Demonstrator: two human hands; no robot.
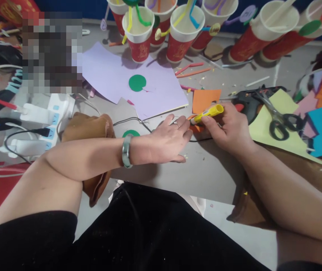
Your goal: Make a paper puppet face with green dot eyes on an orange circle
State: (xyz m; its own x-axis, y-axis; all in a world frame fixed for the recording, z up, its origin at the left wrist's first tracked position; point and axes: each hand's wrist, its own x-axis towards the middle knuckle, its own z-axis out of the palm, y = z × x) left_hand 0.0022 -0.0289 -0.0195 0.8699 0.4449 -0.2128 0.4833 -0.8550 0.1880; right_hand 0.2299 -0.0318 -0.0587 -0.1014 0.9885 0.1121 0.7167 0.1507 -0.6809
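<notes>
My right hand point(232, 130) grips a yellow marker point(211, 111), its tip end angled down to the left. Beneath the tip lies a small orange paper piece point(197, 128), partly covered by my fingers. My left hand point(168, 139) rests low over the table with its fingers apart, fingertips at the edge of that piece. A square of orange paper point(206, 98) lies just beyond the marker. Left of my left hand, a green paper circle point(131, 133) is half hidden by my wrist. Another green circle point(137, 82) is on the purple paper point(161, 88).
Red and white paper cups point(139, 49) holding bent straws line the back. Black-handled scissors point(280, 128) lie on yellow paper point(287, 146) at right, near a black glue gun point(247, 101). A power strip point(55, 113) with plugs and cables sits left. Straw pieces and paper scraps litter the table.
</notes>
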